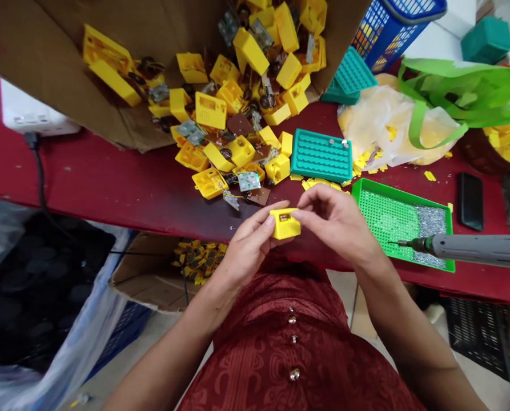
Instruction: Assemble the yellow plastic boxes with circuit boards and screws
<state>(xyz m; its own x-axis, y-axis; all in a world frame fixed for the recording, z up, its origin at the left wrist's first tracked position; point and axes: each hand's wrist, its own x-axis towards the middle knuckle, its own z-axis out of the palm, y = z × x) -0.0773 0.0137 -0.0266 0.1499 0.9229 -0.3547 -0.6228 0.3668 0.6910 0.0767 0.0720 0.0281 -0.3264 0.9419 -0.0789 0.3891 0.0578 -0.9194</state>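
Observation:
A small yellow plastic case is held between both hands just above the near edge of the red table. My left hand grips its left side with thumb and fingers. My right hand pinches its upper right corner. Beyond the hands lies a pile of yellow cases and small circuit boards, spilling from a tipped cardboard box.
A teal perforated block sits behind the hands. To the right are a green tray with screws, a grey electric screwdriver, a black phone, a green bag and a blue basket. A white power strip lies at the left.

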